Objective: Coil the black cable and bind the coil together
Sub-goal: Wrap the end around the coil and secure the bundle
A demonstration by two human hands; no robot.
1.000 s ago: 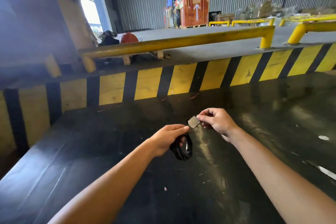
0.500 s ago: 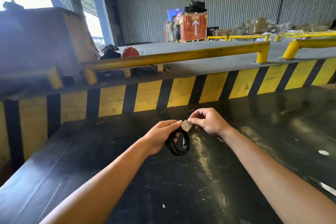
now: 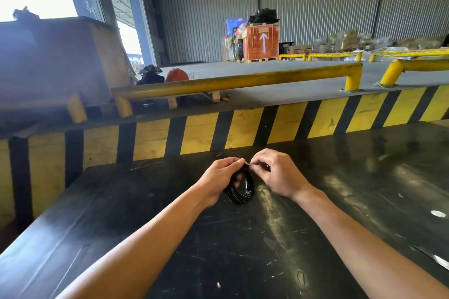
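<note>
The black cable (image 3: 239, 192) is wound into a small coil that hangs just above the black table (image 3: 243, 250). My left hand (image 3: 218, 177) grips the coil at its top left. My right hand (image 3: 274, 173) pinches a small grey strip (image 3: 246, 164) at the coil's top, right against my left fingertips. The strip is mostly hidden between the fingers.
A yellow-and-black striped barrier (image 3: 243, 128) runs along the table's far edge, with a yellow rail (image 3: 230, 82) behind it. A thin wire scrap (image 3: 145, 165) lies near the barrier. A large crate (image 3: 60, 60) stands far left; pallets (image 3: 261, 41) sit far back.
My right hand has brought the grey strip left onto the top of the coil, so both hands now meet there. The strip's flat face no longer shows.
</note>
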